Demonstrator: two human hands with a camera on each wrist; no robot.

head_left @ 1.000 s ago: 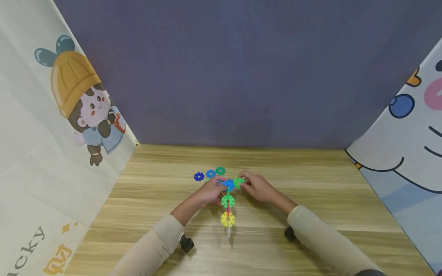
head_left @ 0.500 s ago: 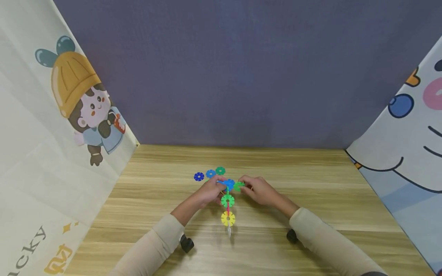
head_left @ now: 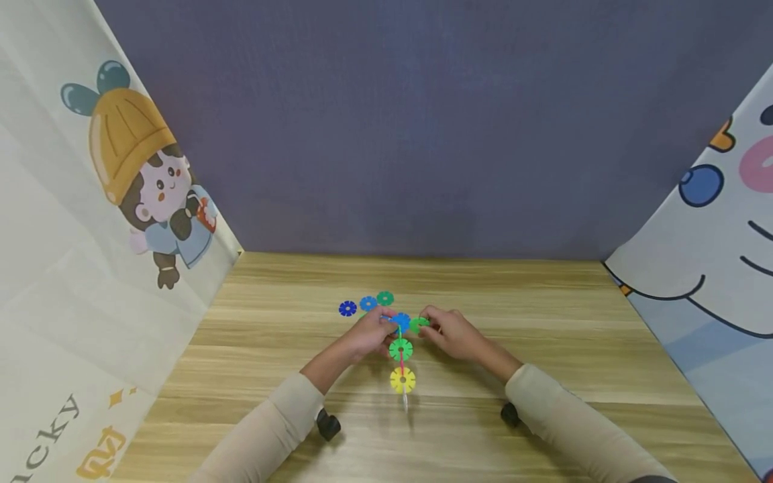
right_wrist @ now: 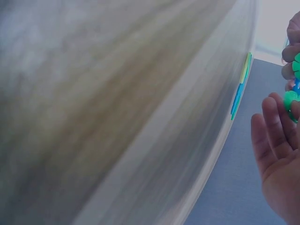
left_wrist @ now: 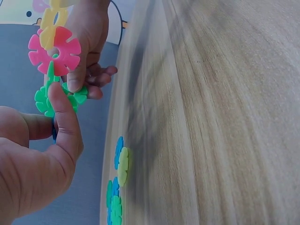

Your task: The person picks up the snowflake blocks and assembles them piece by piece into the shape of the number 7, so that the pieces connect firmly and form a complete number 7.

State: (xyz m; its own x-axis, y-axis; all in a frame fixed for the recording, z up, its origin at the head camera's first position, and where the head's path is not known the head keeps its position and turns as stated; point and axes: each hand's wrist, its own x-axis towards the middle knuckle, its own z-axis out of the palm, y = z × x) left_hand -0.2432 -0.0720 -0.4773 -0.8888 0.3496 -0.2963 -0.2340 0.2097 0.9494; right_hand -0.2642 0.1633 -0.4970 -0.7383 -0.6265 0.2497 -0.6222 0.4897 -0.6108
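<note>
Head: disc chain (head_left: 401, 356) part-joined, approx. 6 pcs, held above desk (head_left: 543, 302). L hand (head_left: 367, 332) pinches blue disc (head_left: 401, 322) at far end; R hand (head_left: 454, 333) pinches green disc (head_left: 418, 326) just beside it, slotted or not can't tell. Loose discs (head_left: 368, 304) lie unjoined, so prob. unfinished.
L wrist: chain pcs notched, holed, set crosswise; pink, yellow, green. 
R wrist: R hand's other fingers partly spread; chain mostly cut off.

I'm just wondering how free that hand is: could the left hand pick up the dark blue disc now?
Probably not as things stand: the left hand pinches a lighter blue disc. Otherwise, the way to the dark blue disc looks free; it lies nearby on the table.
</note>
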